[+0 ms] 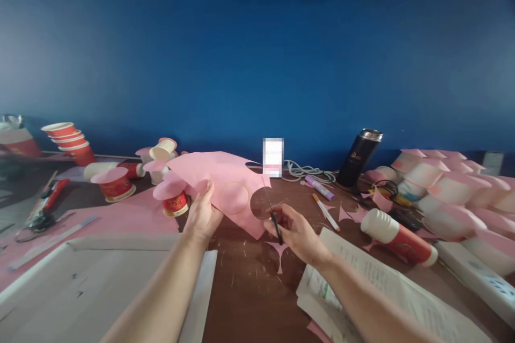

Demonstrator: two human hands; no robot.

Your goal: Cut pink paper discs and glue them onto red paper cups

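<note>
A sheet of pink paper (209,171) is held up over the brown table by my left hand (203,211), whose fingers are closed on its lower left edge. A circle is outlined on the sheet, and a rounded notch is cut into its right side. My right hand (293,229) grips a pair of dark-handled scissors (275,221); their blades point up at the paper's right end, beside the notch. Below the scissors, a pink scrap (280,258) lies on the table.
Red cups with pink discs (116,185) stand at the left, near stacked cups (72,142). On the right are a black bottle (358,158), a glue stick (319,187), a marker (325,213), lying cups (398,238), printed sheets (386,284) and many pink-topped cups (454,187).
</note>
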